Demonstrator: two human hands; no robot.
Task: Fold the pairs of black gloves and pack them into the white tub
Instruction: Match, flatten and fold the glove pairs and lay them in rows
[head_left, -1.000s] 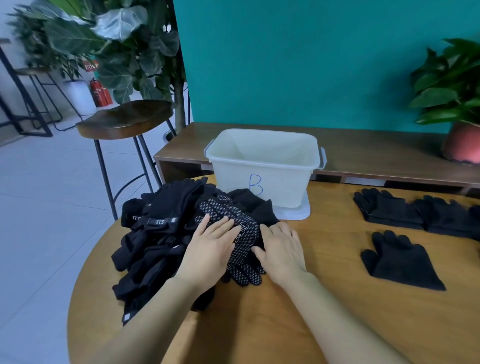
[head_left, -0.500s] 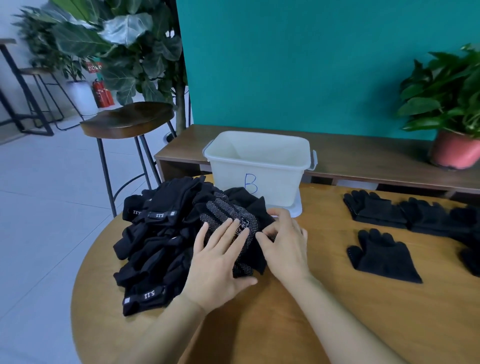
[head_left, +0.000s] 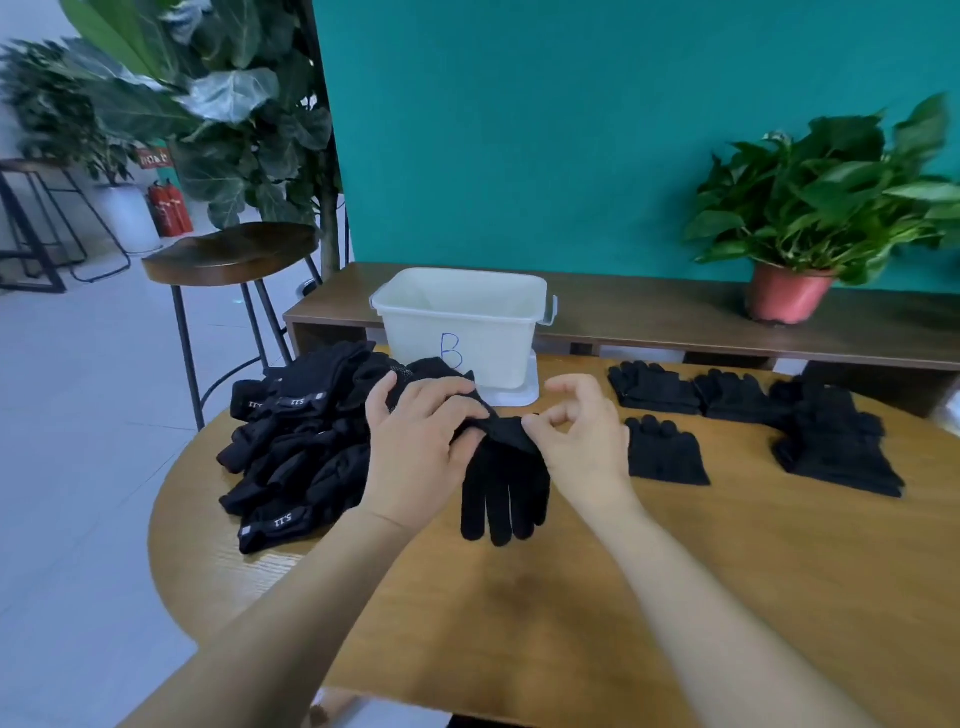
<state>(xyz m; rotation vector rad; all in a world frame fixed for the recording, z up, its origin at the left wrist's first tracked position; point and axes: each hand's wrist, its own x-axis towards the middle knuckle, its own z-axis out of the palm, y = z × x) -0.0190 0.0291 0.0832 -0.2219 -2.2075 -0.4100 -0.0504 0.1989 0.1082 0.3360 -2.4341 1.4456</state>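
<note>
Left hand (head_left: 415, 447) gripping, right hand (head_left: 582, 436) pinching the cuff, 1 black knit glove (head_left: 506, 499) is coming off the black heap (head_left: 301, 441), ready for folding.

Wooden stool (head_left: 231, 254), potted plant (head_left: 821, 218), low bench (head_left: 649, 317), teal wall (head_left: 519, 130).

Tub (head_left: 457, 332) at the far edge of the desk (head_left: 571, 597). Left of the tub, a heap of gloves (head_left: 296, 452); right of it, flat gloves (head_left: 727, 400); before it, a single glove (head_left: 504, 488). Behind the tub, a shelf (head_left: 649, 317) bearing a potted plant (head_left: 789, 296), rightward.
</note>
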